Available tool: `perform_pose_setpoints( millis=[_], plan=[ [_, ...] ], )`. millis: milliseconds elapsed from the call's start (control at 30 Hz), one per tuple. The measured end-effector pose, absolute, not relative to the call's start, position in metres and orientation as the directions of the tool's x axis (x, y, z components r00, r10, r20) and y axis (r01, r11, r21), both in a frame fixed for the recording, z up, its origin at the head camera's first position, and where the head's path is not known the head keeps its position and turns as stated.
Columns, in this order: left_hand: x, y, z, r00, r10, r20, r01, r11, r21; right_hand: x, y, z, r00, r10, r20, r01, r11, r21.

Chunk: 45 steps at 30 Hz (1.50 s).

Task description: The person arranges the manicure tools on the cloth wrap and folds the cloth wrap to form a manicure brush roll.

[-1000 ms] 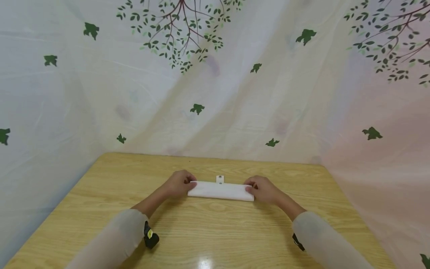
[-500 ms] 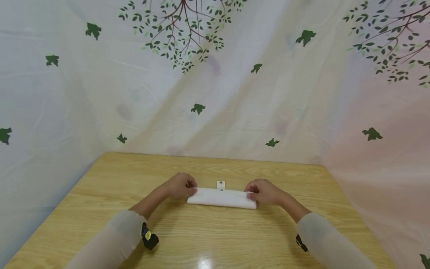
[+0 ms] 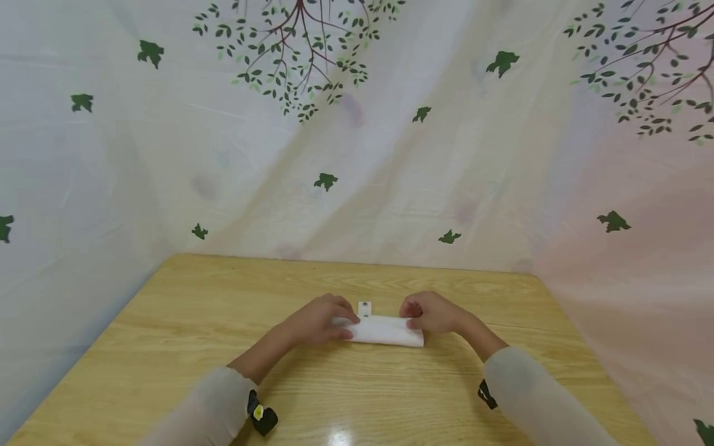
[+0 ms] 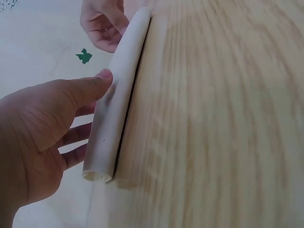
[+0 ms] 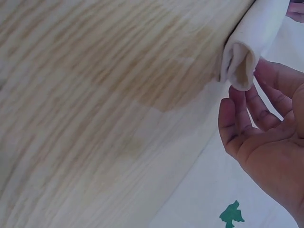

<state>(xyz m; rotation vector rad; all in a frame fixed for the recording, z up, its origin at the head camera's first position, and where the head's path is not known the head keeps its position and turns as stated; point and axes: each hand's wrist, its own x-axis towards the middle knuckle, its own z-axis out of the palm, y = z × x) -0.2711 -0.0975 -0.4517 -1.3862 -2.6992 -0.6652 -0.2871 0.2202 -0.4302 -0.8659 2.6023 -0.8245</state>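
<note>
A white rolled-up piece of fabric-like material [image 3: 385, 331] lies crosswise on the table. A short white tab with snap buttons [image 3: 365, 308] sticks out from its far side. My left hand [image 3: 319, 319] holds the roll toward its left part, index finger over the top and thumb on the near face. In the left wrist view the thumb [image 4: 102, 78] presses the roll [image 4: 118, 95] while the other fingers go behind it. At the right end my right hand [image 3: 437, 313] pinches the roll, thumb in front. The right wrist view shows folded layers at the roll's open end [image 5: 241, 66].
The wood-grain table [image 3: 357, 384] reaches back to a pale hanging cloth [image 3: 268, 161] printed with leaves and branches. Dark wrist cameras sit on the left forearm [image 3: 263, 416] and the right forearm [image 3: 487, 394].
The roll has come slightly toward me with both hands. My left hand has then slid right along it, from its left end to near the tab. The right hand stays at its end.
</note>
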Motion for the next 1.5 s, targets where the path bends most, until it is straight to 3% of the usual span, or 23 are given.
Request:
perform_pose_setpoints(
  millis=[400,733,1233,1500],
  plan=[
    [-0.269,-0.097,-0.455,-0.645,0.732,0.218,0.744,0.538,0.396,-0.304,0.174,-0.439,-0.788,-0.616,-0.003,-0.485,0.624,-0.612],
    [-0.270,-0.094,-0.455,-0.682,0.711,0.170,0.699,0.567,0.436,-0.318,0.146,-0.447,-0.863,-0.494,-0.107,-0.293,0.661,-0.691],
    [-0.275,-0.094,-0.457,-0.675,0.716,0.178,0.703,0.551,0.450,-0.326,0.143,-0.455,-0.895,-0.419,-0.152,-0.133,0.576,-0.806],
    [-0.275,-0.093,-0.456,-0.678,0.714,0.174,0.698,0.550,0.459,-0.323,0.149,-0.449,-0.866,-0.484,-0.122,-0.167,0.512,-0.843]
  ],
)
